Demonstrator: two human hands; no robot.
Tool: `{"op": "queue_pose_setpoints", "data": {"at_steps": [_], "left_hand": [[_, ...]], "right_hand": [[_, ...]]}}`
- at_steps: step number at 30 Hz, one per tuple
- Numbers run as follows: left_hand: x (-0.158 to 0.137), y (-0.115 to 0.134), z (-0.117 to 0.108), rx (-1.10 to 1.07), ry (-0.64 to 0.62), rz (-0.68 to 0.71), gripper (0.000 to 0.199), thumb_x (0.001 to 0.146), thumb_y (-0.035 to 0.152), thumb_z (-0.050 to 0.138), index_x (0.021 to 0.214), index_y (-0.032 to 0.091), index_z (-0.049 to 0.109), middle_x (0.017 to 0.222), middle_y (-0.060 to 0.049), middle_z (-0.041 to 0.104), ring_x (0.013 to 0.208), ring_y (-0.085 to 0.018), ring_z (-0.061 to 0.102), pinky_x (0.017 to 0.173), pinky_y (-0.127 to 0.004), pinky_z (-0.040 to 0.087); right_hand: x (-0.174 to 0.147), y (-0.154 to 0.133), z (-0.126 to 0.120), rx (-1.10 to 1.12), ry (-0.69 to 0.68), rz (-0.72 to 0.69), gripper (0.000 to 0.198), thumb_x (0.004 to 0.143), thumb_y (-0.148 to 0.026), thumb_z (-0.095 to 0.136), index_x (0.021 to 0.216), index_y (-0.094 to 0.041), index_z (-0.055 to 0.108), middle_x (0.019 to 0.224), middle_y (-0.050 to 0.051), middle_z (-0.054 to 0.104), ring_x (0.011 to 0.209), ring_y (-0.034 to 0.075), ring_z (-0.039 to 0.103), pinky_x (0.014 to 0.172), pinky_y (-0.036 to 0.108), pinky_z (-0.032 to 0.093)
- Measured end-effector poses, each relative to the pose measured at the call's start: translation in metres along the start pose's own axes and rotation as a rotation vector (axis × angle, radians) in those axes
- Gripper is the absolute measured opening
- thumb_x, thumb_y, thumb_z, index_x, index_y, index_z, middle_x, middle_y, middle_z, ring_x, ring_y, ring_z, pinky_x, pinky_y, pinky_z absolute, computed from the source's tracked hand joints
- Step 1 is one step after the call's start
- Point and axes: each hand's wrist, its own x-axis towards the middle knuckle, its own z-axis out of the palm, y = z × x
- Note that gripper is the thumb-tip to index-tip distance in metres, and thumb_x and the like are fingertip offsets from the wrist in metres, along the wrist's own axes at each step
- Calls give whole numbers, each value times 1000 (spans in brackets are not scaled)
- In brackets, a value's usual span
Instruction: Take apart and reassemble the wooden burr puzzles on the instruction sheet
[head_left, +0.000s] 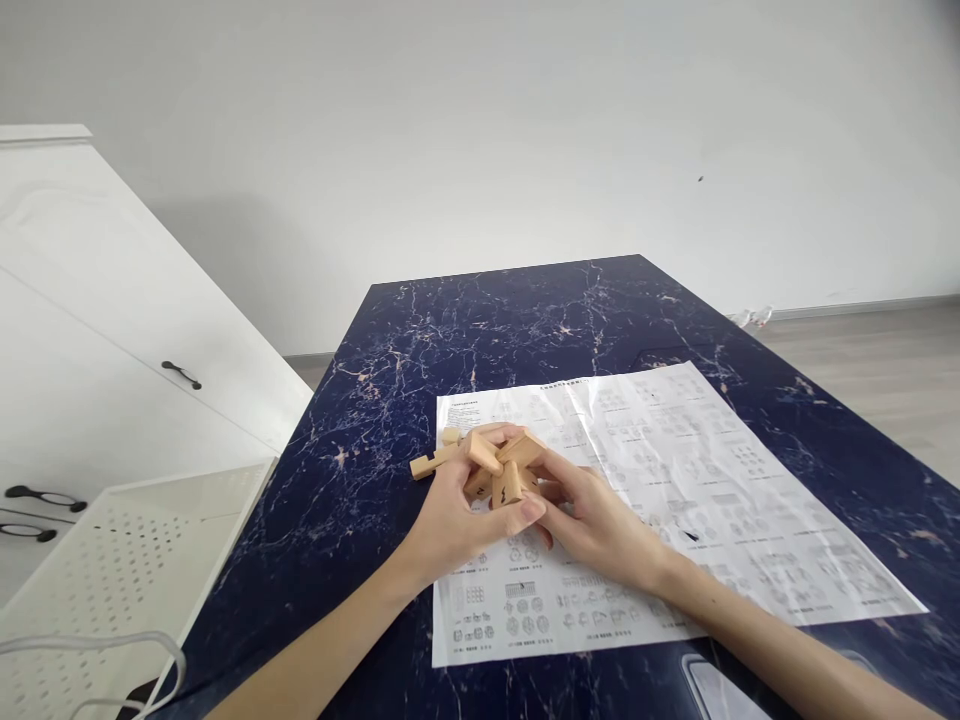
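Between my two hands is a wooden puzzle (507, 482) made of pale interlocking pieces, some marked with dark characters. My left hand (457, 505) wraps round its left side, with the thumb along the near edge. On the right, my right hand (581, 500) grips the puzzle with its fingers and thumb. A loose notched wooden piece (424, 466) lies just left of my left hand, and a small wooden end (451, 436) shows behind it. Beneath the hands is a creased instruction sheet (637, 440) printed with small diagrams.
The sheet lies on a dark blue marbled table (480, 330). A white cabinet (112, 300) with black handles stands at the left, beside a perforated white surface (150, 540) with a white cable (90, 640). Part of a flat, pale-edged object (720, 690) shows at the near edge.
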Motion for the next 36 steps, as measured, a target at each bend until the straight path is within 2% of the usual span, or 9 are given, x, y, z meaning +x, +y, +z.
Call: {"op": "queue_pose_setpoints", "data": {"at_steps": [9, 14, 17, 20, 22, 26, 28, 31, 36], "left_hand": [[3, -4, -3, -37, -7, -18, 63, 84, 52, 85, 137, 25, 61, 146, -15, 60, 130, -37, 63, 108, -56, 53], [7, -3, -1, -132, -36, 9, 68, 85, 53, 84, 142, 28, 56, 130, -12, 68, 116, -32, 69, 100, -50, 57], [8, 0, 1, -149, -46, 21, 64, 90, 47, 81, 144, 28, 53, 142, -13, 61, 112, -28, 70, 97, -45, 57], [9, 0, 3, -107, 34, -36, 63, 95, 41, 75, 149, 29, 46, 160, -15, 45, 111, -26, 71, 89, -40, 60], [9, -1, 3, -81, 76, -60, 58, 97, 37, 71, 148, 28, 46, 159, -15, 45, 108, -23, 71, 83, -37, 61], [10, -2, 3, -2, 73, -64, 37, 98, 35, 66, 131, 22, 58, 142, -13, 59, 94, -18, 71, 78, -34, 60], [8, -1, 3, 78, 35, -80, 28, 100, 38, 64, 121, 20, 63, 119, -9, 69, 85, -18, 70, 76, -34, 58], [5, 2, 5, 202, -47, -79, 26, 102, 42, 61, 113, 20, 67, 88, -4, 70, 78, -19, 69, 77, -35, 57], [3, 3, 6, 323, -119, -17, 27, 102, 43, 58, 108, 20, 71, 83, -4, 70, 73, -19, 68, 71, -34, 57]], "right_hand": [[5, -7, -10, 304, -86, 45, 38, 106, -59, 55, 105, -21, 60, 68, -4, 54, 56, 13, 51, 57, 30, 42], [8, -6, -17, 489, 6, 110, 39, 101, -59, 63, 108, -21, 61, 71, -4, 57, 54, 11, 44, 58, 30, 39], [10, -3, -24, 591, 125, 123, 38, 99, -54, 68, 116, -21, 60, 82, -1, 63, 54, 10, 43, 56, 29, 37], [13, 2, -36, 626, 312, 76, 36, 95, -51, 73, 114, -24, 60, 84, -1, 63, 52, 9, 42, 52, 27, 35], [16, 7, -47, 575, 456, 19, 36, 93, -52, 75, 113, -26, 60, 82, -2, 63, 51, 9, 41, 50, 27, 34], [22, 19, -73, 316, 753, -52, 34, 91, -53, 73, 106, -26, 59, 84, -1, 67, 50, 10, 43, 48, 27, 35], [24, 25, -87, 198, 892, -61, 33, 90, -54, 70, 101, -24, 60, 79, 0, 68, 50, 11, 45, 47, 26, 36], [27, 34, -106, 127, 997, -62, 30, 91, -51, 67, 93, -22, 61, 72, 0, 66, 49, 11, 44, 48, 26, 37], [24, 49, -134, -41, 1161, -30, 38, 90, -59, 62, 92, -21, 59, 72, 3, 69, 46, 12, 48, 46, 27, 38]]}}
